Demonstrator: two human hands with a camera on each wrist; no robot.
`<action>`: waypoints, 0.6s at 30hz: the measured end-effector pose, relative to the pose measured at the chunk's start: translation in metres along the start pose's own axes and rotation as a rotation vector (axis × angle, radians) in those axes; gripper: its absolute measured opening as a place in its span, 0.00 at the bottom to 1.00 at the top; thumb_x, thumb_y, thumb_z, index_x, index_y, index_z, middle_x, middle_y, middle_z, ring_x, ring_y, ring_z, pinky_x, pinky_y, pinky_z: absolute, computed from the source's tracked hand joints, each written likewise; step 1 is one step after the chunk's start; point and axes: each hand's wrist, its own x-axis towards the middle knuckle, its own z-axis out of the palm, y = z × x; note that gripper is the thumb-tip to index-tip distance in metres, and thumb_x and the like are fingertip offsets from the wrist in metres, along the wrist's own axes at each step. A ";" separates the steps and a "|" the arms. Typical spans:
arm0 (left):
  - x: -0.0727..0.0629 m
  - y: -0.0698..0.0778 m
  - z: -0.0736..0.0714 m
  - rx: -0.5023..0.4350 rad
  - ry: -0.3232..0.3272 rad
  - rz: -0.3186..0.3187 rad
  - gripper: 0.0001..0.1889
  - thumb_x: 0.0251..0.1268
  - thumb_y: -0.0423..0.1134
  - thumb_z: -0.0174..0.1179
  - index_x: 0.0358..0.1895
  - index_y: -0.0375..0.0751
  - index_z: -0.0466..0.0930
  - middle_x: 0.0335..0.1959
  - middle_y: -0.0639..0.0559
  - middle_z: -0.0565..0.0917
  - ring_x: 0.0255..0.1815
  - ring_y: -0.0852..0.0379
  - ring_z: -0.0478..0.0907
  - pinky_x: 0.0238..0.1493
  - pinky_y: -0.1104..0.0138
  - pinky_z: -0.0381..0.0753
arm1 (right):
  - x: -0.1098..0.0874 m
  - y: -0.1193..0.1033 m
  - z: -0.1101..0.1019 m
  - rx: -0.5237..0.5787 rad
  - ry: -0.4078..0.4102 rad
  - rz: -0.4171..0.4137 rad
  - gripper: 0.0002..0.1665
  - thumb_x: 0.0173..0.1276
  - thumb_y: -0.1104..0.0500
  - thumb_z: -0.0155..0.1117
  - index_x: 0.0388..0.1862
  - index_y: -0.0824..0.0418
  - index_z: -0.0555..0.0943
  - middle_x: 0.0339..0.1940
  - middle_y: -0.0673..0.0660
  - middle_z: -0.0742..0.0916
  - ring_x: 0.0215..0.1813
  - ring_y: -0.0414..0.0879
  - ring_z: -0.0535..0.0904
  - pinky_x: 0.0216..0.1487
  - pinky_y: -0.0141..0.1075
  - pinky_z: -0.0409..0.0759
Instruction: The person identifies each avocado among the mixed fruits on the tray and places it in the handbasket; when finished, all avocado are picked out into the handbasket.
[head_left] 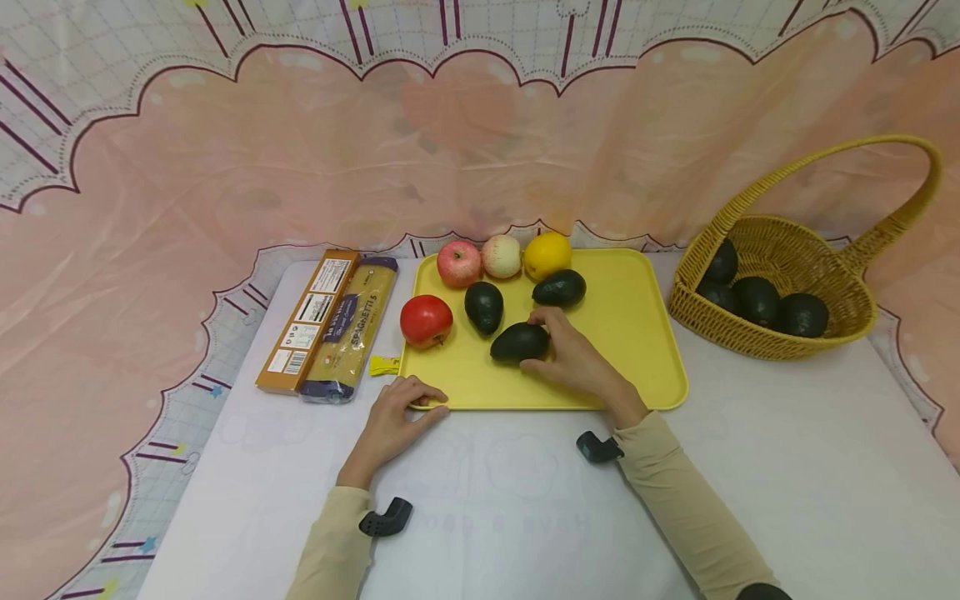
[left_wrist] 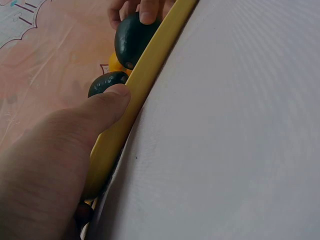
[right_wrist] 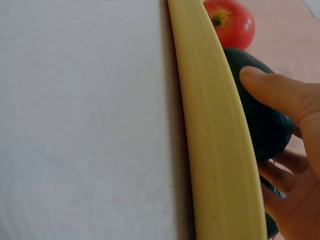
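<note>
Avocado (head_left: 516,343) shows just below the head frame's centre, over the yellow tray (head_left: 637,333), in the grip of the right hand (head_left: 572,357), thumb and fingers pinching it; the left hand (head_left: 396,421), grip slack, touches the tray's lower-left edge.

Head view: basket (head_left: 720,328) at 3 o'clock partly hides its avocados (head_left: 802,315); markings on yellow packet (head_left: 385,365) at 8 o'clock too small to read. Left wrist view: right hand (left_wrist: 148,10) cropped at 12 o'clock.
</note>
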 end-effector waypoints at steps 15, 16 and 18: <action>0.000 -0.001 0.000 0.000 0.012 0.007 0.08 0.56 0.51 0.66 0.39 0.60 0.82 0.34 0.66 0.78 0.37 0.66 0.67 0.42 0.65 0.64 | -0.005 0.004 -0.006 0.077 -0.052 -0.094 0.43 0.55 0.51 0.74 0.64 0.57 0.61 0.62 0.54 0.72 0.64 0.48 0.68 0.67 0.47 0.65; 0.000 0.000 0.000 -0.001 0.011 0.006 0.08 0.56 0.51 0.66 0.39 0.60 0.82 0.34 0.66 0.78 0.37 0.66 0.67 0.42 0.65 0.64 | -0.005 0.005 -0.007 0.080 -0.052 -0.104 0.43 0.54 0.52 0.74 0.64 0.57 0.61 0.62 0.54 0.72 0.65 0.48 0.67 0.68 0.47 0.64; 0.000 0.000 0.001 0.002 0.010 0.008 0.08 0.57 0.51 0.66 0.39 0.60 0.82 0.34 0.66 0.78 0.37 0.66 0.67 0.42 0.66 0.64 | -0.006 0.007 -0.008 0.083 -0.050 -0.125 0.43 0.54 0.52 0.74 0.64 0.57 0.61 0.62 0.55 0.71 0.66 0.48 0.67 0.68 0.47 0.63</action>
